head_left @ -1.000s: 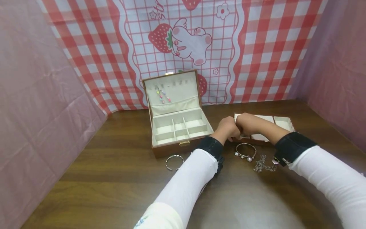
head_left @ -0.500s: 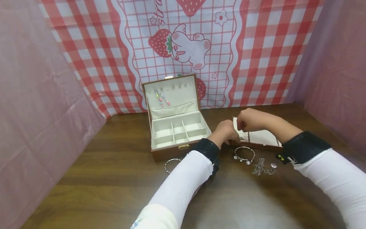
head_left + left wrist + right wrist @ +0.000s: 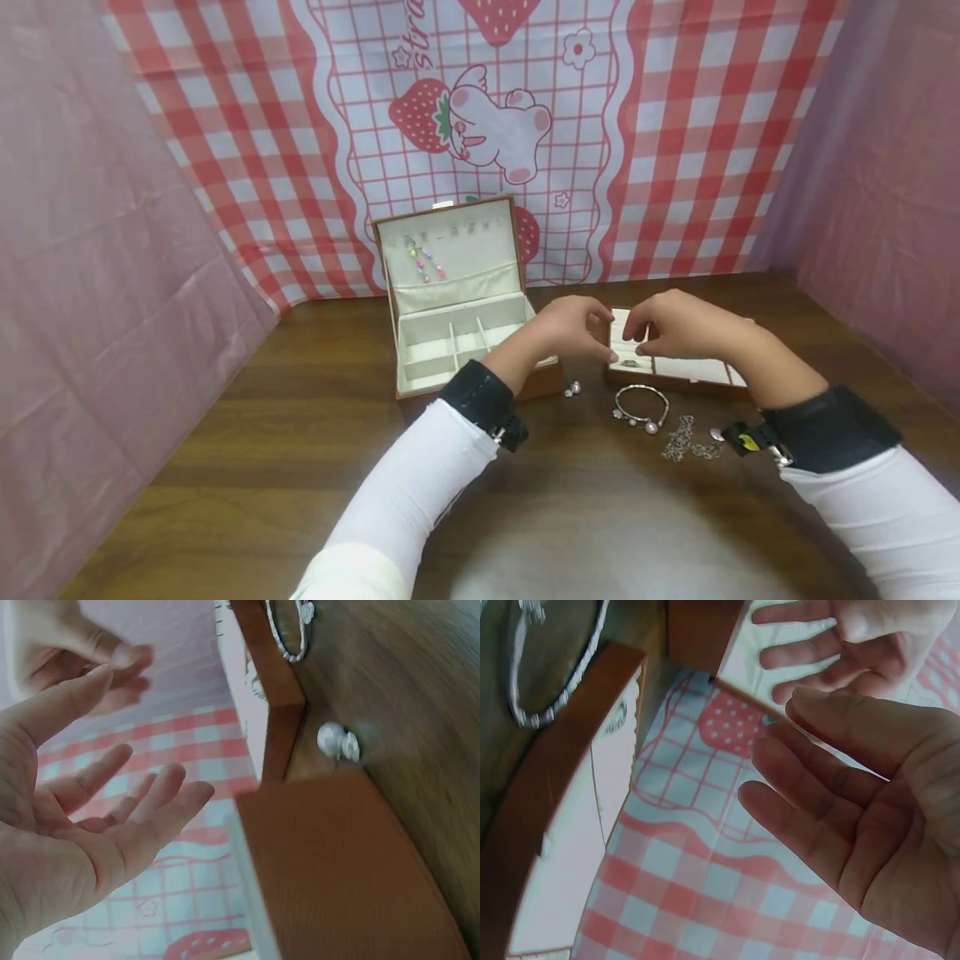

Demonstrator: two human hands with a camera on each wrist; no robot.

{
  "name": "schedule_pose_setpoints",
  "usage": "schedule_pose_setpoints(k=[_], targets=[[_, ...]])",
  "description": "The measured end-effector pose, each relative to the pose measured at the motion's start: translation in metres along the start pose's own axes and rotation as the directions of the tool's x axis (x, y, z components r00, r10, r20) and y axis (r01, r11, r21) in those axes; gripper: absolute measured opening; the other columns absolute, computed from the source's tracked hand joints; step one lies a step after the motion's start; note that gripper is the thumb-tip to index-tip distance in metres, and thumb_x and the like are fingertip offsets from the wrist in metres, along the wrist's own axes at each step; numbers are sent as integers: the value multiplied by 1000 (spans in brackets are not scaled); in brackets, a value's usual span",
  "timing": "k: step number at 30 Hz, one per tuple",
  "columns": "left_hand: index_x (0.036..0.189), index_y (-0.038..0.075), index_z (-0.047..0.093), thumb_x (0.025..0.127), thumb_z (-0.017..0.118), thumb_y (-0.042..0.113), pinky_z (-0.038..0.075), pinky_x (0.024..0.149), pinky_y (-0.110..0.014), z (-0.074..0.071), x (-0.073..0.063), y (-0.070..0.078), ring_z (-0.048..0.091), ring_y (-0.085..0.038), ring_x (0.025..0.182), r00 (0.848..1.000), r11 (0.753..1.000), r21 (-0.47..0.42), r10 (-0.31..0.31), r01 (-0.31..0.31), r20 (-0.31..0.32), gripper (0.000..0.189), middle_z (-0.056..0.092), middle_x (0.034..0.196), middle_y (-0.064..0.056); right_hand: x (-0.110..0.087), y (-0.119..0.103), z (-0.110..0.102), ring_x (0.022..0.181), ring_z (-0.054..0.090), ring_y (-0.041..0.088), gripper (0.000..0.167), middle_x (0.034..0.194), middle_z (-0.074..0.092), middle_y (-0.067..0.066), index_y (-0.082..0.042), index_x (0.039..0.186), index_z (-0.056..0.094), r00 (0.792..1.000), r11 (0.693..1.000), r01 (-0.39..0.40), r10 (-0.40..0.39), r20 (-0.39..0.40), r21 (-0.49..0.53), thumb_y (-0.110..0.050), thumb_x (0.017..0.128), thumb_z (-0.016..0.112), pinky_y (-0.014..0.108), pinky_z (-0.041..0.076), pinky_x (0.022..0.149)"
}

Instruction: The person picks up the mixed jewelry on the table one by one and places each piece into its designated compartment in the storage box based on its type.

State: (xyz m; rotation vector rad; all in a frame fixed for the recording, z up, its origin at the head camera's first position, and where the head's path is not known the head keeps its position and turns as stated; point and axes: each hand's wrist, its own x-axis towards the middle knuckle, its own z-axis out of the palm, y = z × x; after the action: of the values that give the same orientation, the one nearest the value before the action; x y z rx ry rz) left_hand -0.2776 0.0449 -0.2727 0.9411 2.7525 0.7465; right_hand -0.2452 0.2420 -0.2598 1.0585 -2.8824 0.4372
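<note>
In the head view, my left hand (image 3: 566, 329) hovers between the jewelry box and the tray, fingers spread and holding nothing. My right hand (image 3: 678, 325) is above the tray with loosely bent fingers; the right wrist view shows nothing between its thumb and fingers. The brown tray (image 3: 675, 382) has a white lining with ring rolls at its left end. A silver ring (image 3: 630, 363) sits in those rolls, also visible as a ring (image 3: 615, 718) in the right wrist view. Left of the tray stands the open jewelry box (image 3: 546, 382).
Two pearl-like pieces (image 3: 572, 389) lie beside the box. A charm bracelet (image 3: 665, 408) and a silver chain (image 3: 680, 439) with a round disc lie before the tray. Colorful beaded strands (image 3: 423, 260) hang inside the box lid. A checked cloth (image 3: 720, 125) hangs behind.
Both hands were close together at the tray's ring rolls; the left has drawn back leftward and spread its fingers. The ring and pearl-like pieces now show, while the left arm covers the silver bangle.
</note>
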Motion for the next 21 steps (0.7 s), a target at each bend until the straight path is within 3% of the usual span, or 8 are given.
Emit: schedule_pose_setpoints(k=[4,14,21], targets=[[123,10,64,83,78,31,49,83,-21,-11,-22,-12,65,-16,104,997,997,-35,64,-65,-42,47,65,123,-7,-1,-10,10,72,62,10,15,84,69,-2,-5,91,72,999,999,44,-44,21,15,-1,77,76,31,53,64],[111,6,67,85,74,16,52,84,-28,-37,-93,-44,67,-19,95,975,989,-77,112,-129,-194,29,67,112,-7,-8,-28,25,74,61,8,17,83,66,-9,-12,88,72,994,990,109,-108,-10,92,-2,76,74,32,54,66],[108,3,68,83,75,12,54,77,-26,-42,-129,-70,67,-25,95,976,992,-50,108,-119,-189,27,68,108,-7,-6,-36,36,73,58,6,17,83,66,-5,-7,93,72,991,986,130,-133,22,104,-4,77,78,29,53,65]])
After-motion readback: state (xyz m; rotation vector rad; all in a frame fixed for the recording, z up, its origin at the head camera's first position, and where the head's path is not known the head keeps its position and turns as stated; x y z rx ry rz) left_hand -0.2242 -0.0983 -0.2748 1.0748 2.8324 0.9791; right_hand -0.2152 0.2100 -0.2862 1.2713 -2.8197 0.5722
